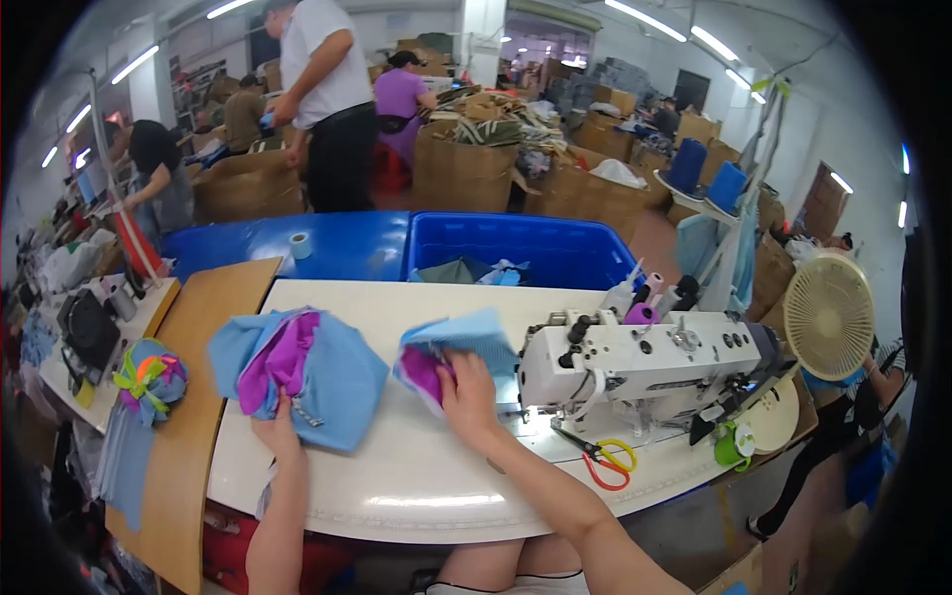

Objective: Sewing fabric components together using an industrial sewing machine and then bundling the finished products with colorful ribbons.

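The white worktop carries the work, and its bare front strip gives the forearms room, so both pieces are best handled there rather than over the edge. The sewing machine stands on its right side with a bright light under the head; cloth and fingers do well to keep clear of the needle area unless they mean to be there. The large cloth, light blue with a purple part bunched on top, is at the left of the worktop, spreading toward the wooden board. The small cloth, blue with purple inside, is held between it and the machine, slightly blurred. The left hand pinches the near end of the purple part, thumb on top, its other fingers mostly hidden; a light grip right at the edge should keep such limp fabric from bunching further. The right hand is closed on the small cloth, though how firmly I cannot tell; holding it by one edge would let the rest hang flat and show which face is which. The scissors lie in front of the machine, handles toward the person, and loose cloth could snag on them if dragged across.
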### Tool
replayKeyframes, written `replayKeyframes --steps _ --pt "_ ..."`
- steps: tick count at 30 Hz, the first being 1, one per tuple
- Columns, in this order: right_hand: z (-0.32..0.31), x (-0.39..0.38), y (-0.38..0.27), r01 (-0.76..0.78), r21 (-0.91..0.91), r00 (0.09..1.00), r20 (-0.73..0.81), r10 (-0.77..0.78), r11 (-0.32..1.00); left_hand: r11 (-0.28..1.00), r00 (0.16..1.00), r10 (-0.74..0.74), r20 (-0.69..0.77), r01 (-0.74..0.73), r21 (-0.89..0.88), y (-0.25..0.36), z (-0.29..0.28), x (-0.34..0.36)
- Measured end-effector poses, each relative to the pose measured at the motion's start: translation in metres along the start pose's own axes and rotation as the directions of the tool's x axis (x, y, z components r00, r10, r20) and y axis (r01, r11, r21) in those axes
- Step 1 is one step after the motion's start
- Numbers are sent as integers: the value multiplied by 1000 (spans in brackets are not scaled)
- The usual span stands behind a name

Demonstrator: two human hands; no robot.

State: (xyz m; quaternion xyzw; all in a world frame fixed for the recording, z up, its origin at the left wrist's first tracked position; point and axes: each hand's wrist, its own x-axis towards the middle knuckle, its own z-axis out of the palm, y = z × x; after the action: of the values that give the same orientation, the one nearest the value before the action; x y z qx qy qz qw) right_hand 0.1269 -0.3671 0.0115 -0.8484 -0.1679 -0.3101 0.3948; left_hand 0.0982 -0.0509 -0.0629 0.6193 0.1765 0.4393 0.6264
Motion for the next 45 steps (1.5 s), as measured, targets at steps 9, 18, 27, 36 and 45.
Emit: replayKeyframes --steps 9,18,27,36,45 --pt "85 -4 -69 259 82 861 432 -268 962 993 968 -119 222 116 26 -27 -19 -6" --pt "96 -18 -75 306 110 876 356 -325 946 953 973 73 220 -133 271 38 9 -43" --pt "81 -27 -61 387 244 916 -207 -343 889 981 981 190 39 -192 34 105 31 -10" --pt "91 -17 -66 275 392 961 -76 -267 878 755 974 143 174 6 -656 201 -77 73" --pt "98 -36 -106 -322 651 727 635 -261 687 716 927 261 269 1 -698 225 -94 49"
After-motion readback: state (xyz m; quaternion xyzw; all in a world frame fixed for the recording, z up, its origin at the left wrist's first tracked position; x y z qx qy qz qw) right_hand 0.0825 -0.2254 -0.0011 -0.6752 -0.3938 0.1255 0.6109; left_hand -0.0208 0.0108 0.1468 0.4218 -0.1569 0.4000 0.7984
